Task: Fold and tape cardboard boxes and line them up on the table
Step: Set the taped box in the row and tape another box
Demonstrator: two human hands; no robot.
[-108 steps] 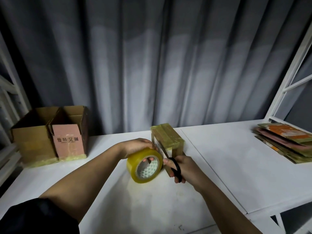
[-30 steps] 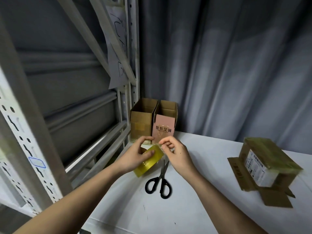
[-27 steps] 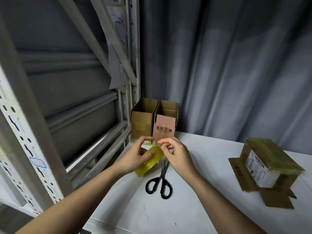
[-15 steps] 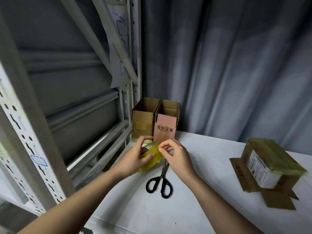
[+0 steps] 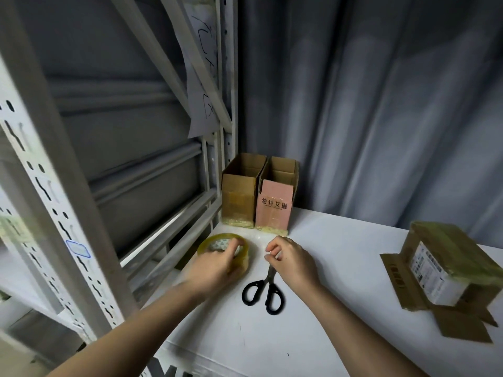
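Note:
A yellowish tape roll (image 5: 211,242) lies flat on the white table (image 5: 345,270) near its left edge. My left hand (image 5: 215,270) grips the roll from the near side, thumb inside its core. My right hand (image 5: 294,263) hovers just right of the roll with curled fingers, thumb and forefinger pinched together; nothing shows in them. Black-handled scissors (image 5: 262,293) lie on the table under that hand. Two open-topped boxes stand side by side at the back, one brown (image 5: 241,197), one pink-fronted (image 5: 275,210). A taped box (image 5: 441,265) lies tilted at the right with flaps spread.
A white metal shelf rack (image 5: 54,186) rises close on the left, with a paper sheet (image 5: 202,77) hanging from it. A grey curtain (image 5: 381,104) closes the back. The table's front edge runs just below my forearms.
The tape roll has gone down from being held up between both hands to lying flat on the table. My right hand has come off it and moved right.

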